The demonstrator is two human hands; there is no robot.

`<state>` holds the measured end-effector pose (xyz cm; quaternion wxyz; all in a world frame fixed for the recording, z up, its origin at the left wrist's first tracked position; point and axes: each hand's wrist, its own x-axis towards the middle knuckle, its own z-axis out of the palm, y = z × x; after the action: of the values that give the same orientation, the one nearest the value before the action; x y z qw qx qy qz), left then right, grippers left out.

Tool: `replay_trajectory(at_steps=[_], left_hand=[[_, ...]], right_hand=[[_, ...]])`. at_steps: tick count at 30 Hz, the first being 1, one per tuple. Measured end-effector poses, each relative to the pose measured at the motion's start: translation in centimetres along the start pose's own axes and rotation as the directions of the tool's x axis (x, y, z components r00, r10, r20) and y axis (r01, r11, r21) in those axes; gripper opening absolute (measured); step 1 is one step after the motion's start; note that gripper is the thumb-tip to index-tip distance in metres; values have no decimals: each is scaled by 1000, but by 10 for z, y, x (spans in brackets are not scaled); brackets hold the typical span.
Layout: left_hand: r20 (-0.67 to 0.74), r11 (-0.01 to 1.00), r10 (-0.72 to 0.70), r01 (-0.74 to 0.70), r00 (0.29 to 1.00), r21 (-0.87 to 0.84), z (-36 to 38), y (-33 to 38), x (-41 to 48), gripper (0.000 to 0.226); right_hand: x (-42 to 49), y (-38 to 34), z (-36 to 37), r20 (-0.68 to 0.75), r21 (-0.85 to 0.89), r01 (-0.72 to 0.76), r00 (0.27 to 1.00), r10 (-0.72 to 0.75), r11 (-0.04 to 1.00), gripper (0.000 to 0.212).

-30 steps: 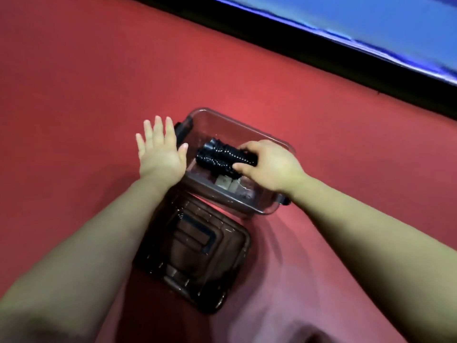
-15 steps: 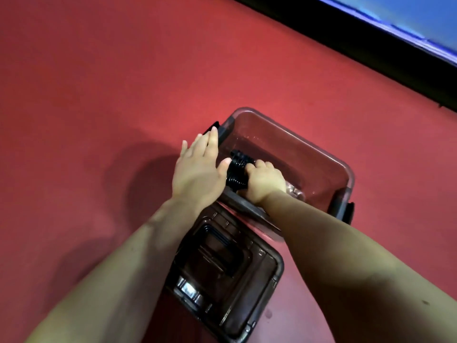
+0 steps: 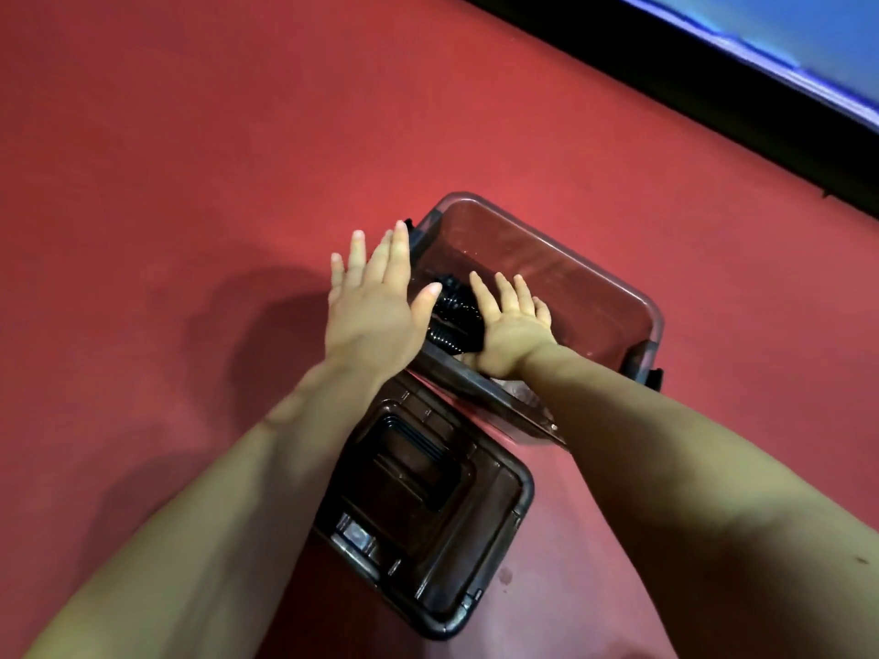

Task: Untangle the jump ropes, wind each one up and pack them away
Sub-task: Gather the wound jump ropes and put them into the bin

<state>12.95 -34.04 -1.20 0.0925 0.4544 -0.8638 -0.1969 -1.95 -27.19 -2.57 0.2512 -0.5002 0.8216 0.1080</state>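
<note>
Floor [image 3: 190, 183]: red carpet under everything.
Box [image 3: 547, 273]: clear and open, on the floor.
Lid [image 3: 428, 506]: off, lying against the box's near side.
Left hand [image 3: 376, 311]: fingers straight and spread over the box's left rim, holding nothing.
Right hand [image 3: 511, 325]: inside the box, fingers flat and open, touching the rope.
Jump rope [image 3: 452, 311]: black wound bundle in the box's near-left corner. It is probably light and floppy and may spring loose, so grasp the whole coil.
Change: half a second ago the right fingers curled round the bundle; now they have let go.
</note>
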Motion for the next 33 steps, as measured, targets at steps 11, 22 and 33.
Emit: replay_trajectory(at_steps=[11,22,33], left_hand=[[-2,996,87,-87,996,-29,-3,64,-53,74],[263,900,408,-434,874,47,44,162,-192,78],[558,815,477,-579,679,7,101,190,-267,78]], right_hand=[[-107,74,-24,-264,-10,-11,964,8,1000,102],[-288,183,55,-327,-175,118,929,-171,978,102],[-376,220,197,372,-214,433,865,-337,876,98]])
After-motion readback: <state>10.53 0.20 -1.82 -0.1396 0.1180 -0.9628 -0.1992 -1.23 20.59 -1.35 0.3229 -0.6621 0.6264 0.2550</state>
